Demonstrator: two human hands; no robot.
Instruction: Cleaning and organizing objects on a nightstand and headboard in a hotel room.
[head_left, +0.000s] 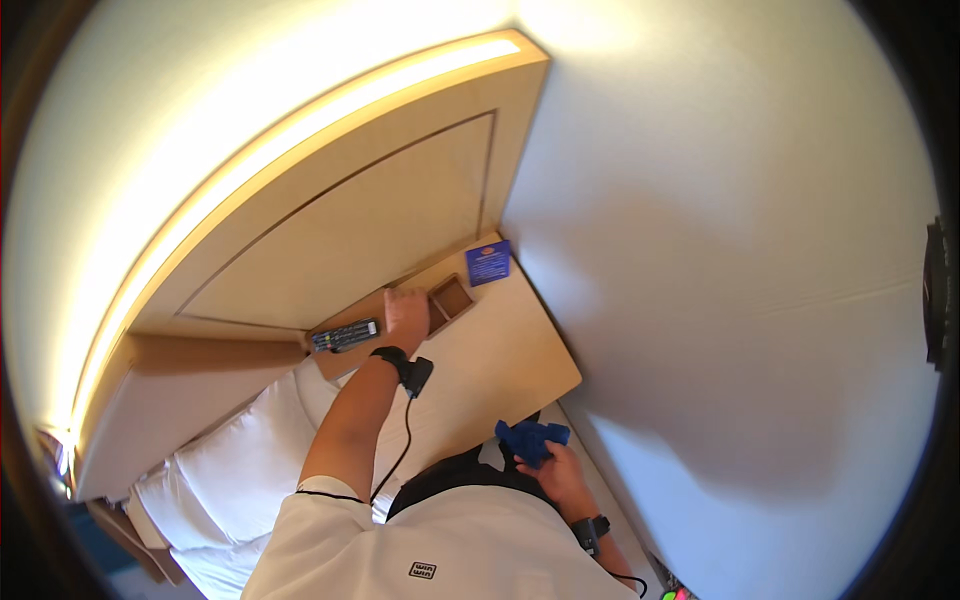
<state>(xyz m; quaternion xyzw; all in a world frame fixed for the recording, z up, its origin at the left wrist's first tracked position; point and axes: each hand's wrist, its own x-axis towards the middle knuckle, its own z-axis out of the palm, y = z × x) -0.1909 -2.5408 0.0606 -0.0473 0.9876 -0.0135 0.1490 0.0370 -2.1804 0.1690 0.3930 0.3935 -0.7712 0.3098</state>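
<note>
My left hand (406, 315) reaches to the back of a light wooden bedside table (495, 352), between a black remote control (346, 335) and a brown divided tray (452, 297). Its fingers are partly hidden, and whether they grip anything does not show. A blue card (488, 263) with writing stands or lies at the table's far corner, beside the tray. Close to my body, past the near table edge, my right hand (553, 471) holds a crumpled blue cloth (532, 441).
A wooden headboard (360, 202) with a lit strip rises behind the table. To the left are white pillows (247, 457) on a bed. A pale wall (712, 262) bounds the right side. A cable hangs from the device on my left wrist.
</note>
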